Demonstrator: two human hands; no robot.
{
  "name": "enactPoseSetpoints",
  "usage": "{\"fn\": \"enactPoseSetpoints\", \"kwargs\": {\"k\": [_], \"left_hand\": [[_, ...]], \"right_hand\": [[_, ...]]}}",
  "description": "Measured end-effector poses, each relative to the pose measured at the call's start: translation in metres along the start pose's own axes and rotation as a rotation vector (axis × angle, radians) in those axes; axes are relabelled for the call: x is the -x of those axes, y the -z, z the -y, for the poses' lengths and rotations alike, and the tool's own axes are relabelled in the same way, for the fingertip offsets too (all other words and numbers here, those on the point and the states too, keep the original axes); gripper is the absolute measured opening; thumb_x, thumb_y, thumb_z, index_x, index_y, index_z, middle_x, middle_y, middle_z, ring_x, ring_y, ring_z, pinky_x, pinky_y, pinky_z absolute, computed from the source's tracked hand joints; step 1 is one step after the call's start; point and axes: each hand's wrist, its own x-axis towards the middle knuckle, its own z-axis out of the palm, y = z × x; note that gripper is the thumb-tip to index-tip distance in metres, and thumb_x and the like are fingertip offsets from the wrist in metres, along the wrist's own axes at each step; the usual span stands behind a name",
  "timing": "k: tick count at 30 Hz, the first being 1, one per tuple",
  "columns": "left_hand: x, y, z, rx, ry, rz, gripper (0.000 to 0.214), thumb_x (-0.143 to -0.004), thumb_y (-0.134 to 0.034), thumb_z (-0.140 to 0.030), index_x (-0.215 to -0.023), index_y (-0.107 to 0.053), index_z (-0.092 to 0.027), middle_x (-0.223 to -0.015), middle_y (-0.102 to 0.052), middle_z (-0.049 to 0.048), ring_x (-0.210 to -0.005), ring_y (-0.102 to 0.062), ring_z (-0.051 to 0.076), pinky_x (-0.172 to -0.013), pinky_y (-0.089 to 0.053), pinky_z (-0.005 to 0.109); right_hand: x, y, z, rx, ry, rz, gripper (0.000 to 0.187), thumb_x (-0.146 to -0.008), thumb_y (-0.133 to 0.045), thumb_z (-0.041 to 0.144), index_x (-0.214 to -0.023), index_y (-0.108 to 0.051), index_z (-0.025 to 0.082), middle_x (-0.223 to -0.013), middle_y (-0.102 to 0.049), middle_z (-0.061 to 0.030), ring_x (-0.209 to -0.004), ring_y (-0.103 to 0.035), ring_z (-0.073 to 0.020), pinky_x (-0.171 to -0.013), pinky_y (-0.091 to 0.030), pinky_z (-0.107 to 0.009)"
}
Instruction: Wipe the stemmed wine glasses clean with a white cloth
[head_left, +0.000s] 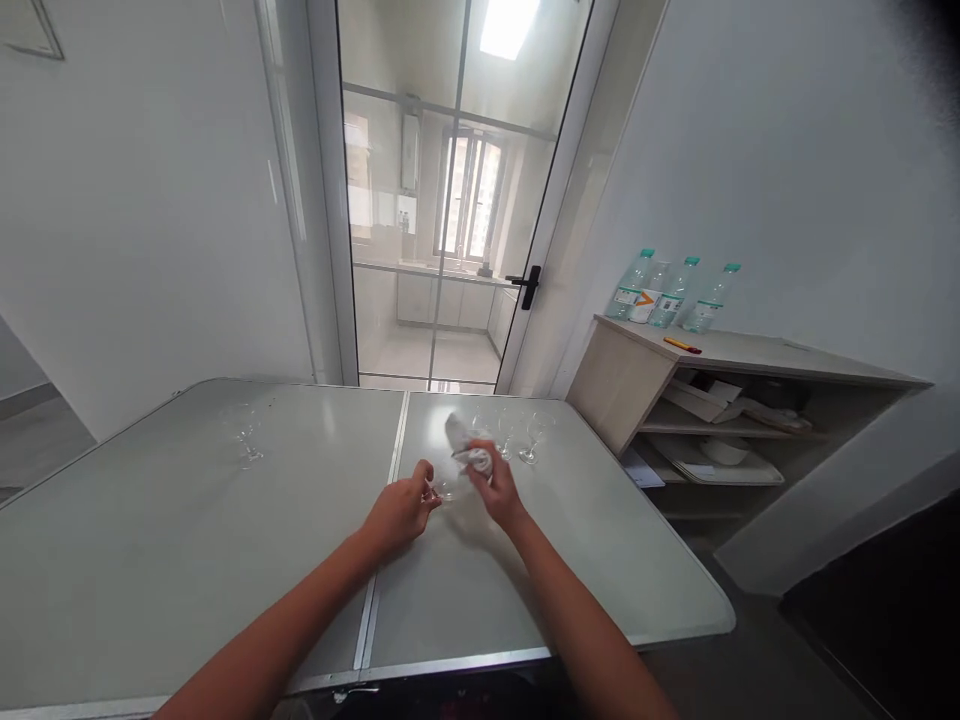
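My left hand point(399, 510) is closed around part of a clear stemmed glass point(448, 491), low over the table near its middle seam. Bunched in my right hand point(498, 487) is a white cloth point(459, 437), its upper end blurred by motion, just above and right of the glass. Much of the held glass is hard to make out against the pale tabletop. Behind my right hand stand a few more stemmed glasses, the rightmost glass point(529, 440) showing best. Far to the left, one stemmed glass point(250, 440) stands alone.
The pale table point(225, 560) has a metal seam and edging. To the right, a wooden shelf unit point(630, 375) carries plastic bottles point(670, 295) and a yellow-and-red pen-like thing point(681, 345). Beyond the table is a glass door point(405, 330) with a black handle point(530, 287).
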Motion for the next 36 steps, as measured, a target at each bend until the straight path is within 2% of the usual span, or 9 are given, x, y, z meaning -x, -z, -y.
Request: {"fn": "enactPoseSetpoints", "kwargs": {"k": [5, 9, 13, 17, 20, 23, 27, 31, 36], "left_hand": [[0.007, -0.004, 0.006, -0.139, -0.243, 0.074, 0.016, -0.091, -0.053, -0.019, -0.103, -0.045, -0.023, -0.086, -0.071, 0.0062, -0.077, -0.07, 0.026, -0.061, -0.036, 0.029], [0.008, 0.0, 0.002, -0.064, -0.315, 0.034, 0.012, -0.091, -0.054, -0.021, -0.096, -0.044, -0.024, -0.082, -0.068, 0.0026, -0.07, -0.066, 0.022, -0.06, -0.036, 0.027], [0.003, 0.007, -0.008, 0.175, -0.151, -0.121, 0.015, -0.093, -0.057, -0.03, -0.085, -0.046, -0.023, -0.072, -0.063, -0.001, -0.061, -0.059, 0.015, -0.06, -0.039, 0.025], [-0.005, 0.007, -0.011, 0.603, 0.117, -0.222, 0.03, -0.089, -0.062, -0.038, -0.075, -0.041, -0.022, -0.068, -0.061, -0.002, -0.053, -0.055, 0.011, -0.055, -0.041, 0.023], [-0.008, 0.001, -0.007, 0.788, 0.22, -0.162, 0.032, -0.086, -0.062, -0.039, -0.072, -0.039, -0.022, -0.06, -0.057, -0.0046, -0.042, -0.045, 0.008, -0.046, -0.036, 0.022], [-0.006, -0.004, -0.006, 0.72, 0.186, -0.159, 0.015, -0.081, -0.06, -0.026, -0.074, -0.047, -0.021, -0.059, -0.058, -0.0038, -0.047, -0.052, 0.011, -0.049, -0.039, 0.022], [0.002, -0.004, -0.01, 0.319, -0.01, -0.127, 0.017, -0.074, -0.054, -0.009, -0.087, -0.058, -0.02, -0.07, -0.065, 0.0003, -0.06, -0.059, 0.015, -0.058, -0.041, 0.024], [0.008, -0.002, -0.01, -0.009, -0.135, -0.038, 0.016, -0.079, -0.049, -0.009, -0.081, -0.058, -0.021, -0.067, -0.063, 0.0012, -0.058, -0.057, 0.016, -0.057, -0.034, 0.025], [0.01, 0.003, -0.009, 0.028, -0.276, -0.009, 0.013, -0.088, -0.05, -0.018, -0.08, -0.058, -0.023, -0.071, -0.063, 0.0016, -0.06, -0.056, 0.016, -0.058, -0.034, 0.026]], "right_hand": [[-0.002, 0.0, 0.003, -0.068, -0.165, 0.395, 0.029, -0.091, -0.06, 0.049, -0.091, -0.063, 0.021, -0.078, -0.057, 0.0005, -0.072, -0.049, -0.0163, -0.071, -0.039, -0.028], [-0.004, 0.007, -0.008, -0.403, -0.397, 0.37, 0.039, -0.092, -0.055, 0.057, -0.094, -0.065, 0.019, -0.079, -0.058, -0.0006, -0.071, -0.05, -0.0162, -0.069, -0.041, -0.028], [-0.001, 0.0, -0.021, -0.495, -0.445, 0.173, 0.048, -0.092, -0.05, 0.063, -0.099, -0.067, 0.019, -0.081, -0.063, -0.0041, -0.073, -0.056, -0.0195, -0.071, -0.047, -0.031], [0.007, -0.022, -0.021, -0.311, -0.25, 0.031, 0.054, -0.098, -0.044, 0.06, -0.137, -0.055, 0.025, -0.125, -0.064, -0.0084, -0.109, -0.061, -0.0256, -0.092, -0.05, -0.038], [0.011, -0.031, -0.009, 0.071, 0.023, 0.112, 0.056, -0.102, -0.042, 0.049, -0.154, -0.038, 0.028, -0.157, -0.043, -0.0085, -0.146, -0.036, -0.0273, -0.116, -0.033, -0.044], [0.011, -0.029, 0.006, 0.502, 0.239, 0.38, 0.054, -0.099, -0.049, 0.036, -0.151, -0.044, 0.027, -0.163, -0.034, -0.0084, -0.156, -0.014, -0.0304, -0.122, -0.018, -0.052], [0.007, -0.023, 0.016, 0.696, 0.294, 0.392, 0.046, -0.091, -0.06, 0.034, -0.136, -0.059, 0.023, -0.139, -0.06, -0.013, -0.14, -0.04, -0.0329, -0.118, -0.021, -0.055], [0.003, -0.019, 0.009, 0.304, 0.018, 0.209, 0.031, -0.097, -0.051, 0.044, -0.101, -0.07, 0.02, -0.095, -0.07, -0.0074, -0.094, -0.061, -0.0239, -0.094, -0.045, -0.04], [-0.002, -0.011, -0.002, -0.422, -0.445, 0.205, 0.046, -0.091, -0.054, 0.061, -0.087, -0.068, 0.018, -0.075, -0.064, -0.0038, -0.066, -0.056, -0.0181, -0.064, -0.046, -0.03]]}}
